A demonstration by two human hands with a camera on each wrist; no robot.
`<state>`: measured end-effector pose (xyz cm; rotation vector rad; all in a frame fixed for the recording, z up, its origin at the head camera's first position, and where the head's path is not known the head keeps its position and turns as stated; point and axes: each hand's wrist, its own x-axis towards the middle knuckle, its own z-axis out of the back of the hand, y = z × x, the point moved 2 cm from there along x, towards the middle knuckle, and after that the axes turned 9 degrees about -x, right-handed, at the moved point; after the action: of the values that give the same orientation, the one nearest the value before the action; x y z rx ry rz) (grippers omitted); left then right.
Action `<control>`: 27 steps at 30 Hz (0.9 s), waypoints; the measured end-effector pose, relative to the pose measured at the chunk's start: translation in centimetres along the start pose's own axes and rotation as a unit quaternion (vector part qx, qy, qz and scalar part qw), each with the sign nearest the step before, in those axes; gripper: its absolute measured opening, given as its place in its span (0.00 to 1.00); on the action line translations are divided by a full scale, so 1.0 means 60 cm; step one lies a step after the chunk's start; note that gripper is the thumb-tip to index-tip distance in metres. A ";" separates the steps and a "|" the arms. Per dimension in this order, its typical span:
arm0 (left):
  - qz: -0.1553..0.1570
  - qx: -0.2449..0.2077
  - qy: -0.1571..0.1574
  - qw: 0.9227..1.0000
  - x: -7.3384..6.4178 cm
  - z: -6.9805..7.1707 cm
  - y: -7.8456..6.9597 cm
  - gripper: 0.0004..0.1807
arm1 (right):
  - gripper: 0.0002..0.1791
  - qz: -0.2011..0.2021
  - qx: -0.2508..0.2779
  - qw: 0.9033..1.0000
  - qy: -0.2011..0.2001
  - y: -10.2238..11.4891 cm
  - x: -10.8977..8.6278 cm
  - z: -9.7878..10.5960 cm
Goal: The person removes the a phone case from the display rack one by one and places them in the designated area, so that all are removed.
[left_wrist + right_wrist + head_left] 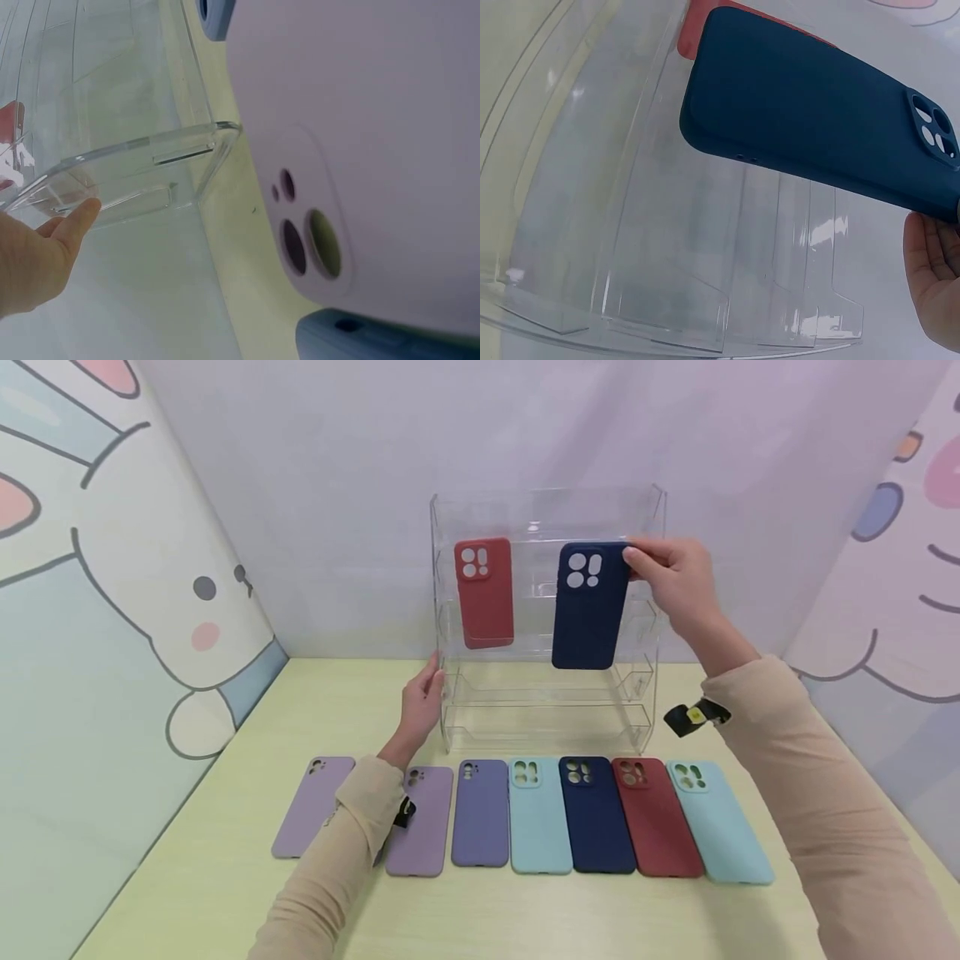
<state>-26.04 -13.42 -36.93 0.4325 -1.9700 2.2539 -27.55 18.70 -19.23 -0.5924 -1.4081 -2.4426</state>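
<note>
My right hand [678, 578] pinches a dark blue phone case [591, 614] by its upper right corner, holding it upright in front of a clear acrylic rack [547, 718]. In the right wrist view the same case [802, 112] stretches across the top, with the right hand [937, 277] at its camera end. My left hand [420, 700] touches the rack's left side; the left wrist view shows that hand's thumb [79, 221] against the clear side panel [142, 150]. A red phone case [486, 602] stands in the rack's upper left part.
Along the table in front of the rack lies a row of phone cases: light purple [315, 806], another light purple [423, 839], violet [480, 818], light blue [542, 827], dark blue [600, 827], red [663, 827] and light blue [727, 831]. Cartoon-printed panels [202, 527] flank the table.
</note>
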 end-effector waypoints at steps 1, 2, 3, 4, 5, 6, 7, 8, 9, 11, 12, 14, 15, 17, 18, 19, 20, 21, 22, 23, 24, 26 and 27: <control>0.002 -0.004 0.000 1.000 0.000 0.000 0.000 0.24 | 0.18 0.004 0.000 1.000 -0.001 -0.002 -0.004 0.003; 0.004 -0.006 0.000 1.000 0.000 0.000 0.000 0.24 | 0.18 0.007 0.003 1.000 -0.002 -0.004 -0.008 0.006; 0.006 -0.008 0.001 1.000 0.000 0.000 0.000 0.24 | 0.18 0.010 0.007 1.000 -0.003 -0.006 -0.012 0.008; 0.008 -0.009 0.002 1.000 0.000 0.000 0.001 0.24 | 0.17 0.014 0.009 1.000 -0.004 -0.009 -0.016 0.011; 0.009 -0.010 0.002 1.000 0.000 0.000 0.000 0.24 | 0.17 0.018 0.009 1.000 -0.006 -0.012 -0.020 0.014; 0.010 -0.007 0.002 1.000 0.000 0.000 0.000 0.24 | 0.17 0.021 0.011 1.000 -0.008 -0.015 -0.024 0.017; 0.010 -0.008 0.002 1.000 -0.001 0.000 0.000 0.24 | 0.17 0.023 0.012 1.000 -0.008 -0.019 -0.028 0.020; 0.010 -0.006 0.001 1.000 -0.001 0.000 0.000 0.24 | 0.17 0.024 0.014 1.000 -0.008 -0.022 -0.032 0.022; 0.008 -0.006 0.001 1.000 -0.001 0.000 0.000 0.24 | 0.17 0.025 0.013 1.000 -0.008 -0.025 -0.035 0.025; 0.004 -0.005 0.000 1.000 -0.001 0.001 0.000 0.23 | 0.17 0.025 0.008 1.000 -0.007 -0.032 -0.043 0.029; 0.002 -0.005 0.000 1.000 -0.001 0.001 0.001 0.23 | 0.17 0.025 0.004 1.000 -0.006 -0.036 -0.046 0.031; -0.001 -0.007 0.000 1.000 -0.001 0.002 0.002 0.23 | 0.17 0.022 -0.005 1.000 -0.003 -0.042 -0.053 0.034; -0.002 -0.006 0.001 1.000 -0.001 0.002 0.001 0.23 | 0.18 0.021 -0.009 1.000 -0.003 -0.045 -0.056 0.036; -0.003 -0.007 0.002 1.000 -0.002 0.002 0.001 0.23 | 0.18 0.018 -0.022 1.000 -0.001 -0.051 -0.063 0.040; -0.003 -0.008 0.001 1.000 -0.002 0.002 0.001 0.23 | 0.18 0.017 -0.029 0.999 -0.001 -0.054 -0.066 0.042; -0.002 -0.008 0.001 1.000 -0.002 0.002 0.001 0.23 | 0.19 0.013 -0.031 0.999 0.000 -0.056 -0.069 0.044; 0.000 -0.009 0.002 1.000 -0.001 0.002 0.001 0.23 | 0.19 0.012 -0.035 0.999 0.002 -0.059 -0.072 0.046; 0.002 -0.009 0.002 1.000 -0.001 0.001 0.001 0.23 | 0.19 0.011 -0.040 0.999 0.001 -0.061 -0.075 0.048; 0.006 -0.010 0.003 1.000 -0.001 0.001 0.001 0.23 | 0.19 0.010 -0.042 0.999 0.003 -0.063 -0.078 0.050; 0.009 -0.011 0.003 1.000 -0.001 0.001 0.001 0.23 | 0.20 0.007 -0.044 0.999 0.004 -0.064 -0.081 0.052; 0.012 -0.011 0.003 1.000 -0.001 0.001 0.001 0.23 | 0.20 0.006 -0.046 0.999 0.005 -0.066 -0.084 0.054; 0.017 -0.011 0.003 1.000 -0.001 0.001 0.001 0.23 | 0.20 0.002 -0.057 0.998 0.006 -0.070 -0.090 0.058; 0.019 -0.011 0.003 1.000 -0.001 0.001 0.001 0.23 | 0.21 0.001 -0.063 0.998 0.006 -0.072 -0.093 0.060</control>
<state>-26.02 -13.48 -37.02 0.3897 -2.0153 2.2499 -23.61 24.09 -23.51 -0.6054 -1.2549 -2.5444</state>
